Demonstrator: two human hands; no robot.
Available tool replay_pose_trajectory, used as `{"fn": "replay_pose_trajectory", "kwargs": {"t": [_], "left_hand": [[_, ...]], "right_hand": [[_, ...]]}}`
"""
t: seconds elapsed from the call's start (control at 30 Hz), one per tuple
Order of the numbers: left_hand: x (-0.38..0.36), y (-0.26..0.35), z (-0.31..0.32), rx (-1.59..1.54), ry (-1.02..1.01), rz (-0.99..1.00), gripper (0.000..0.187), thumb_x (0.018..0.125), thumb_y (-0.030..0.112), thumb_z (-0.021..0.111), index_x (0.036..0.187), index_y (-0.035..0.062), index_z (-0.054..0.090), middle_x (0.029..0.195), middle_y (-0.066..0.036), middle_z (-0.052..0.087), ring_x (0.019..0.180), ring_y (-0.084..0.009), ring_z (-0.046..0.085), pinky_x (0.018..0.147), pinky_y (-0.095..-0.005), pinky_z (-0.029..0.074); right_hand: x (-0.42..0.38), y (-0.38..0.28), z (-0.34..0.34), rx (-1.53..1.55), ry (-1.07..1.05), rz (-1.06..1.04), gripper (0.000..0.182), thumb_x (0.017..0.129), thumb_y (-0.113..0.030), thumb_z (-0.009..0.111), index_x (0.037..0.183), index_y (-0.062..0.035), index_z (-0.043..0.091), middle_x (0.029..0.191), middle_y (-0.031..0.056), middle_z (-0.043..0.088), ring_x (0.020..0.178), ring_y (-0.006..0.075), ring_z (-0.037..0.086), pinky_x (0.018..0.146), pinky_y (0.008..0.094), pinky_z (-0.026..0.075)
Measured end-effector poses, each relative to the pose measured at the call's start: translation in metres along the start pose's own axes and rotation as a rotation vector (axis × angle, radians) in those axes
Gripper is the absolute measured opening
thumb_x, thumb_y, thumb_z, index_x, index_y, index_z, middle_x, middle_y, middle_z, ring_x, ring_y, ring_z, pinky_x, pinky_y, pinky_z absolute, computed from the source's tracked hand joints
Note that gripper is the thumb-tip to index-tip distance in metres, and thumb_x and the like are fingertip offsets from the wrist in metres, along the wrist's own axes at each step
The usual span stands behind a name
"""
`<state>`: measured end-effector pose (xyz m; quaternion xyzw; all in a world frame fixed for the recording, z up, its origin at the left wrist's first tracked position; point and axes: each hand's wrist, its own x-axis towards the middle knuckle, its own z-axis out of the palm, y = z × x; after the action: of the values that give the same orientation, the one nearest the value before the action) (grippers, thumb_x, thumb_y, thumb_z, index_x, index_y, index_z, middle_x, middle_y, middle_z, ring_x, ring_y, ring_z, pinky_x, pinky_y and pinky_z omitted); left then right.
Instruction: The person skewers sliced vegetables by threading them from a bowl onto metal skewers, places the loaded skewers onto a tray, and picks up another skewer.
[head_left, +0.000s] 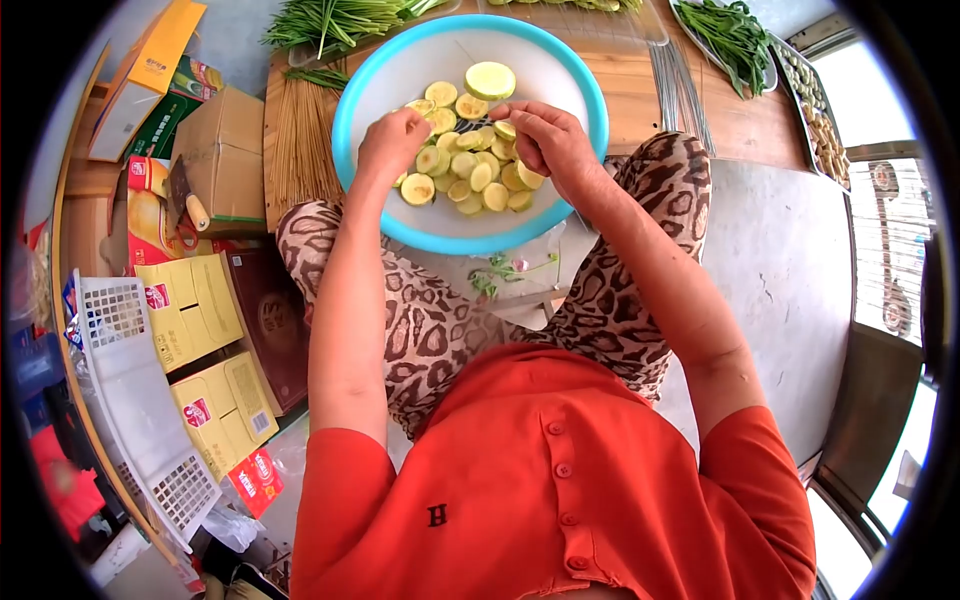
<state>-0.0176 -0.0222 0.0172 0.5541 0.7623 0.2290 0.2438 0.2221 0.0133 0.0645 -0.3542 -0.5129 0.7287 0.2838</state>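
A white basin with a blue rim (362, 92) sits before my knees, holding many round slices of pale green zucchini (481, 177). One larger zucchini piece (490, 80) lies at the far side of the pile. My left hand (393, 146) is over the basin's left part, fingertips pinched together beside some slices; what they hold is too small to make out. From the right, my right hand (551, 140) reaches over the pile with thumb and fingers closed on a zucchini slice (506, 130). A short gap separates the two hands.
Bamboo skewers (302, 140) lie left of the basin, metal skewers (682, 85) to its right. Green chives (335, 22) and a plate of leafy greens (728, 40) are behind. Cardboard boxes (225, 160) and a white plastic basket (140, 375) stand at left.
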Motion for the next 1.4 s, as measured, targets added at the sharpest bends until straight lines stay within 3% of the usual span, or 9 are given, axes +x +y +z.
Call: {"fn": "replay_pose_trajectory", "kwargs": {"t": [0.27,0.4,0.43,0.6,0.67,0.83,1.1,1.23,1.4], "left_hand": [[-0.005,0.006,0.031,0.029,-0.056,0.282,0.024,0.08,0.025,0.068,0.092,0.0048,0.062,0.087,-0.011,0.063,0.083,-0.0266,0.062,0.071,-0.0377,0.048],[-0.014,0.027,0.04,0.051,-0.215,0.252,0.024,0.078,0.025,0.068,0.092,0.0059,0.062,0.091,-0.01,0.062,0.088,-0.0248,0.061,0.074,-0.037,0.047],[-0.016,0.026,0.044,0.121,-0.211,0.305,0.023,0.077,0.021,0.068,0.092,0.0057,0.062,0.081,-0.008,0.058,0.075,-0.0218,0.059,0.067,-0.033,0.046],[-0.02,0.021,0.053,0.228,-0.176,0.448,0.024,0.071,0.016,0.07,0.091,0.0072,0.061,0.076,-0.006,0.054,0.07,-0.0216,0.056,0.064,-0.0335,0.045],[-0.018,0.03,0.042,0.21,-0.284,0.206,0.023,0.073,0.015,0.067,0.094,0.0081,0.06,0.094,-0.011,0.062,0.092,-0.0281,0.06,0.074,-0.0389,0.047],[-0.01,0.026,0.031,0.12,-0.066,0.144,0.023,0.074,0.017,0.07,0.094,0.0093,0.061,0.085,-0.01,0.063,0.082,-0.0285,0.061,0.072,-0.0392,0.047],[0.003,0.01,0.009,0.141,-0.014,-0.133,0.026,0.073,0.025,0.069,0.096,0.0123,0.063,0.088,-0.01,0.067,0.085,-0.0284,0.064,0.076,-0.0405,0.049],[0.004,-0.001,0.002,0.294,-0.174,-0.209,0.025,0.073,0.028,0.068,0.091,0.0123,0.067,0.091,-0.011,0.067,0.09,-0.0289,0.063,0.077,-0.0403,0.049],[-0.004,0.001,0.009,0.342,-0.046,-0.02,0.033,0.076,0.025,0.069,0.106,0.0129,0.064,0.109,-0.011,0.06,0.102,-0.0288,0.059,0.083,-0.0405,0.048]], "right_hand": [[-0.006,-0.008,-0.011,0.021,0.043,-0.042,0.029,0.096,-0.018,0.043,0.111,0.0013,0.058,0.054,-0.0046,0.035,0.047,0.005,0.029,0.042,0.0216,0.022],[-0.007,-0.006,-0.012,0.039,0.052,-0.053,0.029,0.096,-0.018,0.043,0.111,0.0016,0.058,0.054,-0.0045,0.035,0.047,0.0051,0.029,0.043,0.0218,0.022],[-0.007,-0.005,-0.013,0.051,0.054,-0.055,0.027,0.095,-0.016,0.044,0.107,0.0018,0.059,0.053,-0.0042,0.037,0.045,0.0052,0.03,0.042,0.0223,0.023],[-0.008,-0.004,-0.016,0.047,0.065,-0.061,0.025,0.094,-0.014,0.045,0.103,0.0022,0.061,0.052,-0.0038,0.038,0.043,0.0052,0.031,0.041,0.023,0.023],[-0.009,-0.005,-0.017,0.054,0.067,-0.074,0.024,0.094,-0.014,0.045,0.102,0.0024,0.061,0.052,-0.0035,0.039,0.043,0.0052,0.031,0.041,0.0229,0.023],[-0.014,-0.009,-0.019,-0.028,0.052,-0.057,0.029,0.097,-0.018,0.041,0.11,0.002,0.058,0.055,-0.0047,0.037,0.048,0.0046,0.031,0.045,0.0214,0.025],[-0.015,-0.01,-0.017,-0.042,0.057,-0.049,0.029,0.097,-0.019,0.041,0.109,0.0014,0.058,0.054,-0.0048,0.036,0.047,0.0045,0.031,0.045,0.021,0.026],[-0.014,-0.009,-0.019,-0.04,0.063,-0.04,0.028,0.097,-0.018,0.041,0.109,0.0013,0.059,0.054,-0.0049,0.036,0.046,0.0046,0.031,0.044,0.0212,0.026],[-0.015,-0.009,-0.017,-0.051,0.067,-0.051,0.028,0.097,-0.019,0.042,0.108,0.0011,0.059,0.054,-0.005,0.036,0.045,0.0048,0.03,0.043,0.0217,0.026]]}}
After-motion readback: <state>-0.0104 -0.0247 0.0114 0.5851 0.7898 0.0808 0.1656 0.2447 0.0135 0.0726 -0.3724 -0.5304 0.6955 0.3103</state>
